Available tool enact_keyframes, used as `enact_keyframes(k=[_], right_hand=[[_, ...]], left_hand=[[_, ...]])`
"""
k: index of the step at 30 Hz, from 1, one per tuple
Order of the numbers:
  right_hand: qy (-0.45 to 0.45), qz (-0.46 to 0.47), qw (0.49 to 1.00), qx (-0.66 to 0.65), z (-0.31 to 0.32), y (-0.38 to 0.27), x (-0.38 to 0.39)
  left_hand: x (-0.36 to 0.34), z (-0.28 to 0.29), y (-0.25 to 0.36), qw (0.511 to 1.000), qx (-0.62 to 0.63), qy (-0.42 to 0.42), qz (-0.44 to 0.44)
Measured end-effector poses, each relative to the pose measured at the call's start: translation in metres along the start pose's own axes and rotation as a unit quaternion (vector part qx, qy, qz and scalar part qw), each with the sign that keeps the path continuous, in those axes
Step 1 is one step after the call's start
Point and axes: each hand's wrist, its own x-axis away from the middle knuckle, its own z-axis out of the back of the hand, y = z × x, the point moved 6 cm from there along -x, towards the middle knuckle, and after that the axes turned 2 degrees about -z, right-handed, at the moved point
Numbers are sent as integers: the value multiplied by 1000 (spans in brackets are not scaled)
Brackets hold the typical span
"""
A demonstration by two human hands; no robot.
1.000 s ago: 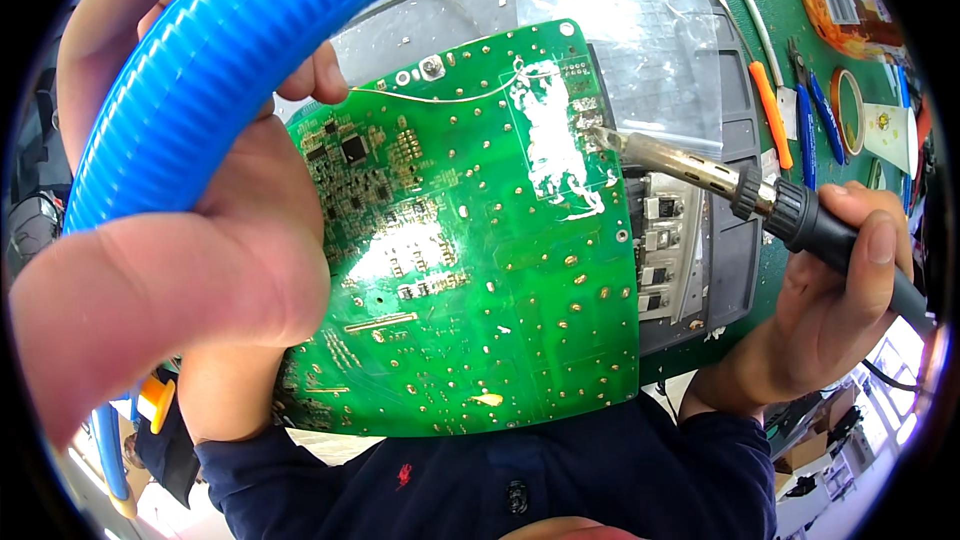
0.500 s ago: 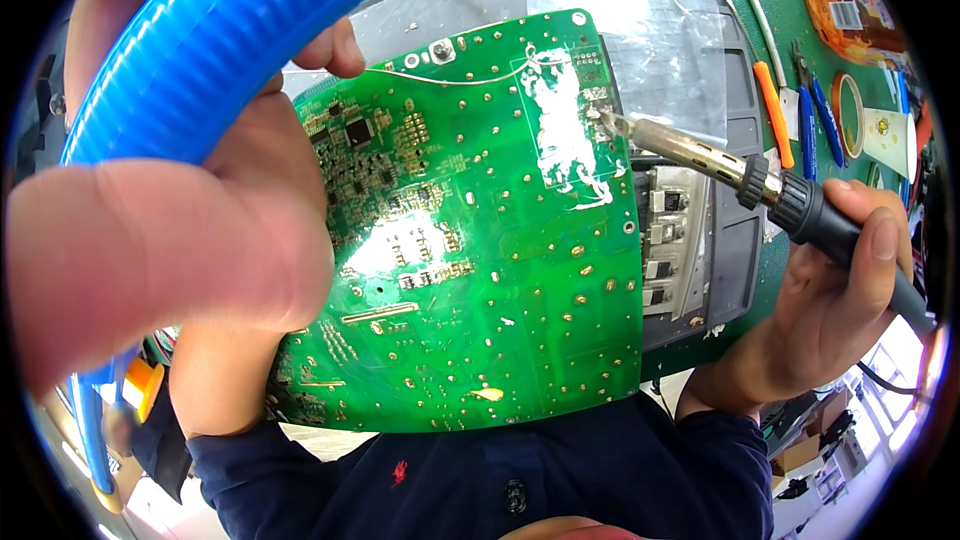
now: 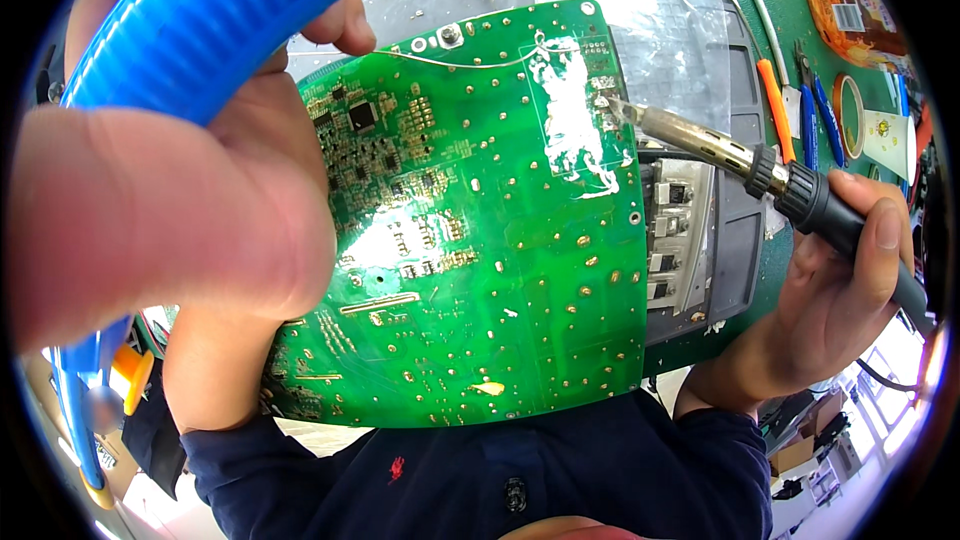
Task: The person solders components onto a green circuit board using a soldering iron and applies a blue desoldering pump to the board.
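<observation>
My right hand (image 3: 840, 270) grips the black handle of a soldering iron (image 3: 700, 140). Its metal tip rests at or just above small pads near the right edge of a large green circuit board (image 3: 540, 290). Beside the tip lies an irregular bright white patch (image 3: 570, 120). My left hand (image 3: 265, 150), partly hidden by a thick blue ribbed hose (image 3: 240, 0), reaches over the board's left side. Its fingertips pinch thin solder wire (image 3: 450, 63), which curves to the board's top right, near the patch. A large blurred thumb-side part of a hand fills the left.
Under the board lie a grey tray (image 3: 735, 240) and a clear plastic bag (image 3: 640, 0). Blue-handled pliers (image 3: 808, 125), an orange-handled tool (image 3: 773, 105), a tape roll (image 3: 850, 115) and an orange food packet (image 3: 855, 15) sit on the green mat (image 3: 760, 260) at right.
The board has shifted slightly up and to the right, with the wire and my left fingertips. The iron's tip has moved up a little with it; both grips look the same.
</observation>
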Motion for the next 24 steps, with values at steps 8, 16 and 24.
enact_keyframes(k=[8, 16, 24], right_hand=[[-1, -5, 1000, -1, 1, 1, 0], [12, -6, 1000, -8, 2, 2, 0], [3, -13, 1000, -5, 0, 1, 0]], left_hand=[[2, -1, -1, 1000, -3, 0, -1], [3, 0, -1, 1000, -6, 4, -1], [4, 0, 0, 1000, -7, 6, -2]])
